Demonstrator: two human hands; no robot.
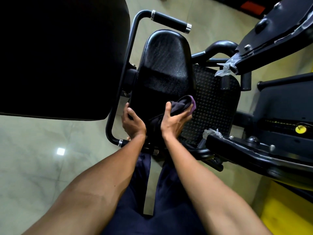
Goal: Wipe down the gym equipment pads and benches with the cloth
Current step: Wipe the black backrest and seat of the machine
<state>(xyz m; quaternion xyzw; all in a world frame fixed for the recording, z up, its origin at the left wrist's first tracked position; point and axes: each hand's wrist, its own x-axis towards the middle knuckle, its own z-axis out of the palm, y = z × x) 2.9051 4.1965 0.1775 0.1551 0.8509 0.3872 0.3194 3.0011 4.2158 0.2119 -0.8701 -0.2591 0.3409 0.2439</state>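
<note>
A black padded seat [165, 65] of a gym machine lies in the middle of the head view, shiny at its far end. My right hand [174, 120] grips a dark cloth [179, 106] with a purple edge and holds it against the seat's near right corner. My left hand [133, 122] grips the seat's near left edge, its thumb on top. A large black back pad [59, 56] fills the upper left.
A black tube handle frame [133, 36] with a grip [171, 21] runs along the seat's left side. A studded black footplate [215, 106] lies to the right, under black machine arms [271, 38] with torn plastic wrap. Tiled floor [42, 158] lies on the left, a yellow frame [288, 214] at lower right.
</note>
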